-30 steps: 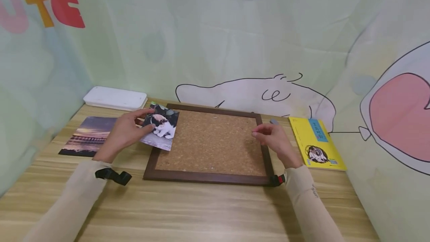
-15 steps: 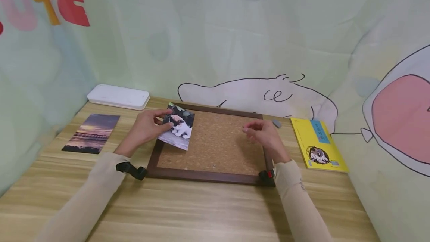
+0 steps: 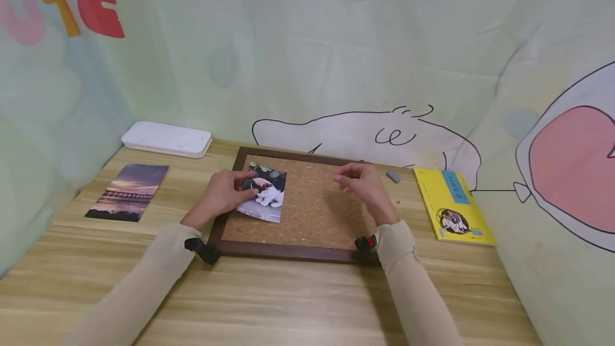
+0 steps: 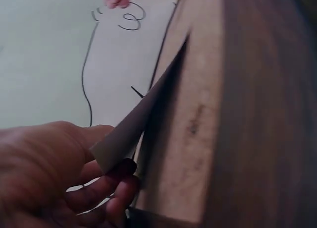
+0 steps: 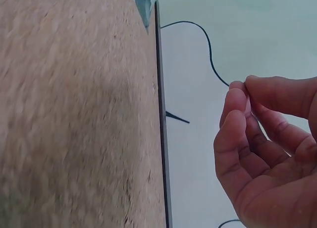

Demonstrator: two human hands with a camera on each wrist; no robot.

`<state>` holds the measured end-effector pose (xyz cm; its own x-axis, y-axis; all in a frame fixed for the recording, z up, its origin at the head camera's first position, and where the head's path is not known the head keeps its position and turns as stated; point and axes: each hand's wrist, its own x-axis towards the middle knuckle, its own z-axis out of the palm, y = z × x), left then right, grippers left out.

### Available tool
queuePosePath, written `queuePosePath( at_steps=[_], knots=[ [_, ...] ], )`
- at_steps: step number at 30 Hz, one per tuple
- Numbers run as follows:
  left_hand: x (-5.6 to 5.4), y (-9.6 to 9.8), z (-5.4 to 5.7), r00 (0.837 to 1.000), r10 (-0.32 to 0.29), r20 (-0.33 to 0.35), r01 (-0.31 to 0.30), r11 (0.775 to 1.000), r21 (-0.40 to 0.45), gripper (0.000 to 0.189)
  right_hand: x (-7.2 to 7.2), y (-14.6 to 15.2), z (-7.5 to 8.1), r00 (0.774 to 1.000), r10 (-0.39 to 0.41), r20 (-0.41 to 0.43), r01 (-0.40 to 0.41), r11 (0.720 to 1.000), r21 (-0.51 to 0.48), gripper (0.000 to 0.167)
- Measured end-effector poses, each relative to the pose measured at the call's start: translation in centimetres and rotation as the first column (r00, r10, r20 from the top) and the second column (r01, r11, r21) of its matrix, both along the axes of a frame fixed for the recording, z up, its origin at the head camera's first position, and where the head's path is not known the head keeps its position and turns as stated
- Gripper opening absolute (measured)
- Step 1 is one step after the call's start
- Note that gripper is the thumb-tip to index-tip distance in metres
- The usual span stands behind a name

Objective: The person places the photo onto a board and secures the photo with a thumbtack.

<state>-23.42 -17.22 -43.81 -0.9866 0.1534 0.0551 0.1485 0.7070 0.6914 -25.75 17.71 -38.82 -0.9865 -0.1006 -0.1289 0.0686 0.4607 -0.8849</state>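
Observation:
My left hand (image 3: pixel 222 192) pinches the left edge of a photo print (image 3: pixel 269 202) of a black-and-white cat between thumb and fingers. The photo is over the left part of a brown-framed cork board (image 3: pixel 312 252); in the left wrist view the print (image 4: pixel 133 121) slants away from the cork, its far end close to the surface. Above the right part of the board is my right hand (image 3: pixel 362 188), thumb and index fingertips pressed together. In the right wrist view, whether anything tiny sits between those fingertips (image 5: pixel 247 82) cannot be made out.
A sunset photo (image 3: pixel 127 194) lies on the table at the left, with a white case (image 3: pixel 166 139) behind it. Right of the board are a small grey block (image 3: pixel 393 176), a tiny speck (image 3: pixel 398 202) and a yellow book (image 3: pixel 454 210). Fabric walls stand behind.
My left hand has carried the cat photo rightward from the board's left edge to over the cork. My right hand has come leftward over the board, fingertips still together.

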Motion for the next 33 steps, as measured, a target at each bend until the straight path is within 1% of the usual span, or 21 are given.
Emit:
queuePosePath(
  at_steps=[3, 7, 9, 11, 15, 17, 18, 21, 26, 30, 33],
  knots=[
    [0.1, 0.3, -0.6, 1.0, 0.004, -0.009, -0.004, 0.999, -0.033, 0.052, -0.1, -0.9, 0.1, 1.0, 0.023, -0.011, -0.023, 0.999, -0.023, 0.018],
    [0.1, 0.6, -1.2, 0.998, 0.012, -0.058, -0.016, 0.998, -0.066, 0.051, -0.3, -2.2, 0.0, 0.999, 0.038, -0.037, -0.04, 0.998, -0.045, 0.015],
    [0.1, 0.7, -1.4, 0.997, 0.013, -0.078, -0.018, 0.998, -0.067, 0.049, -0.4, -3.0, -0.3, 0.998, 0.044, -0.044, -0.045, 0.998, -0.036, 0.011],
    [0.1, 0.7, -1.4, 0.996, 0.012, -0.086, -0.018, 0.997, -0.07, 0.048, -0.6, -3.6, -0.7, 0.997, 0.057, -0.044, -0.057, 0.998, 0.001, 0.01],
    [0.1, 0.8, -1.4, 0.998, 0.011, -0.067, -0.016, 0.997, -0.075, 0.047, -1.1, -5.0, -1.4, 0.995, 0.102, -0.022, -0.101, 0.994, 0.043, 0.013],
    [0.0, 0.8, -1.3, 0.998, 0.01, -0.055, -0.014, 0.997, -0.082, 0.047, -1.4, -5.8, -1.7, 0.992, 0.126, -0.022, -0.125, 0.991, 0.046, 0.014],
    [0.1, 0.9, -1.3, 0.999, 0.01, -0.05, -0.014, 0.996, -0.083, 0.048, -1.5, -6.2, -1.8, 0.99, 0.137, -0.022, -0.137, 0.99, 0.031, 0.014],
    [0.1, 1.0, -1.2, 0.999, 0.007, -0.048, -0.011, 0.996, -0.086, 0.05, -2.0, -7.4, -2.0, 0.987, 0.159, -0.028, -0.158, 0.987, 0.034, 0.014],
    [0.1, 1.0, -1.3, 0.999, 0.001, -0.054, -0.005, 0.997, -0.083, 0.051, -2.9, -9.4, -2.6, 0.979, 0.203, 0.001, -0.203, 0.979, 0.001, 0.014],
    [0.0, 1.1, -1.5, 0.998, -0.001, -0.07, -0.005, 0.997, -0.079, 0.05, -3.4, -10.6, -2.9, 0.975, 0.217, 0.045, -0.216, 0.976, -0.029, 0.013],
    [0.0, 0.9, -1.4, 0.998, 0.004, -0.062, -0.009, 0.997, -0.079, 0.049, -3.8, -11.6, -3.0, 0.975, 0.22, 0.044, -0.219, 0.975, -0.023, 0.012]
  ],
)
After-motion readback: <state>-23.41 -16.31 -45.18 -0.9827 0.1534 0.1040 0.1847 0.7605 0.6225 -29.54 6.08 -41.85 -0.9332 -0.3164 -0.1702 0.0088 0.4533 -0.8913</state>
